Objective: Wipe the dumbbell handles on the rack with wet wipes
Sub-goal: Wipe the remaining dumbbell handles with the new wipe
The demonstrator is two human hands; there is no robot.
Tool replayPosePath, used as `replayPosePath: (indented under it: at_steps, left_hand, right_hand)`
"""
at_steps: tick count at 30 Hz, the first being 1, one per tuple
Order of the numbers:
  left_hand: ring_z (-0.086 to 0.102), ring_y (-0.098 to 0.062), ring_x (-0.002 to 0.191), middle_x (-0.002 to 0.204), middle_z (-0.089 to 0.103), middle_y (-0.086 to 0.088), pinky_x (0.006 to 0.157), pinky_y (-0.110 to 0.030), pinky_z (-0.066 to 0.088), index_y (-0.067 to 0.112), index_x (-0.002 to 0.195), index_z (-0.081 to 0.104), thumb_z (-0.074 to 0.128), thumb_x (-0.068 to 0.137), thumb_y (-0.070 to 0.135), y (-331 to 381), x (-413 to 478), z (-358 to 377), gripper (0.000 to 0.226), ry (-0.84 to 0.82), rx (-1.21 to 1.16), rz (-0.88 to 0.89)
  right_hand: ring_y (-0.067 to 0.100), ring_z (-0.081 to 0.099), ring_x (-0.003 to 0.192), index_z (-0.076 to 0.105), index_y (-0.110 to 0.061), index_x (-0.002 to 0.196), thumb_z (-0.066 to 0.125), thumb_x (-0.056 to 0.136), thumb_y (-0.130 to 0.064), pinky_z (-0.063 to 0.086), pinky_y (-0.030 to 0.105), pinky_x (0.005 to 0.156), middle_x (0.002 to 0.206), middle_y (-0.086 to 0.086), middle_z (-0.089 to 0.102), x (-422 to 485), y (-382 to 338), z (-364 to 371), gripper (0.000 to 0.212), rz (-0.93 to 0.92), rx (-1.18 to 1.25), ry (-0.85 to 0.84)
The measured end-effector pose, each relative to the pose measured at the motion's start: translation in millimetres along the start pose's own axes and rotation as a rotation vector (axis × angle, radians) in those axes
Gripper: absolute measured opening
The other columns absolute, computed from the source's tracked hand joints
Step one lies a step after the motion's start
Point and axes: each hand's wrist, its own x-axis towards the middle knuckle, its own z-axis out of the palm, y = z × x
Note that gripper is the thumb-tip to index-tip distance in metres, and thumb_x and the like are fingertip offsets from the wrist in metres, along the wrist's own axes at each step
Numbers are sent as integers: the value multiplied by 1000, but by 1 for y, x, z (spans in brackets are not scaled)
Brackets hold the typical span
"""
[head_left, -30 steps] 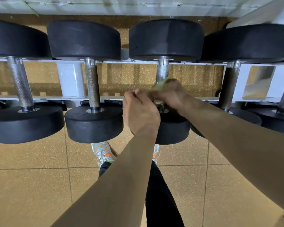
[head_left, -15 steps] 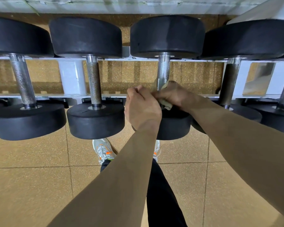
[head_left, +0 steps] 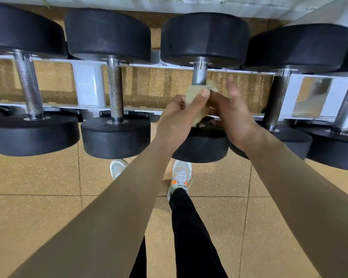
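Looking down, we see the white rack (head_left: 88,85) carrying a row of black dumbbells (head_left: 117,135). Our right hand (head_left: 234,117) lies spread, fingers straight; at its nine o'clock our left hand (head_left: 175,121) pinches the wet wipe (head_left: 192,95), with the middle handle (head_left: 199,76) at the wipe's twelve o'clock

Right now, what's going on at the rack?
A person stands at a white metal rack of dumbbells. The left hand pinches a crumpled yellowish wet wipe against the knurled steel handle of the third black round-headed dumbbell from the left. The right hand is open, fingers straight, close beside the wipe; whether it touches it is unclear. The handle's upper part shows bare above the wipe.
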Motion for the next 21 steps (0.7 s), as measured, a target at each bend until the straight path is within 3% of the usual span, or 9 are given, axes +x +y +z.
replayPosePath:
  at_steps: [3,5,7,10,11,14,17,19,21]
  left_hand:
    - [69,-3,99,95,75,19,97,-29,52,34,106,71,70,85,61,7,3,0,33,-23,31,57]
    - [72,-11,95,97,76,7,89,-29,56,26,108,68,73,89,44,6,13,-6,26,95,115,79]
    - [71,-19,94,99,74,-3,86,-32,58,17,110,67,74,89,33,1,26,-15,28,194,237,-3]
    - [67,-24,97,106,70,-7,88,-34,56,10,122,64,78,84,28,-10,38,-24,44,134,351,-125]
    - [66,-25,97,106,69,-6,86,-33,56,11,121,64,79,84,28,-12,41,-25,44,120,411,-134]
    - [64,-26,106,113,64,-7,88,-37,56,10,127,57,79,83,32,-14,49,-22,54,161,576,-136]
    - [51,-30,120,130,51,-9,98,-44,49,13,133,40,75,85,32,-6,42,-12,62,411,682,-25]
    - [52,-28,115,128,51,-5,95,-44,49,15,128,43,69,88,29,1,34,-4,51,527,633,118]
    - [59,-19,96,110,57,-1,79,-36,53,16,123,49,67,91,36,10,32,5,42,370,509,20]
  right_hand:
    - [13,54,131,62,-32,137,7,88,-83,32,49,111,138,-8,64,-4,-2,4,90,-21,25,63]
    - [16,62,112,71,-24,123,15,96,-74,42,42,96,124,-2,70,-5,-4,5,80,1,54,187]
    - [19,64,90,74,-18,103,36,104,-54,47,38,85,100,4,73,-3,-6,4,52,28,28,307]
    - [21,64,91,65,-20,97,58,99,-21,50,27,80,101,7,70,6,-3,1,7,-13,-75,337]
    - [20,65,94,64,-19,100,62,97,-18,50,23,77,104,2,69,9,-1,1,4,-25,-144,309]
    - [14,68,90,63,-16,112,68,91,-15,54,21,78,97,-3,69,12,2,3,22,12,-362,255]
    - [12,66,90,65,-19,107,69,87,-15,54,24,80,92,-7,67,10,3,5,20,30,-433,310]
    - [10,63,91,66,-20,107,65,89,-16,46,20,73,93,-11,65,5,8,9,19,21,-421,385]
    - [13,60,96,65,-21,112,56,92,-15,41,22,76,102,-9,66,0,15,15,22,-6,-379,515]
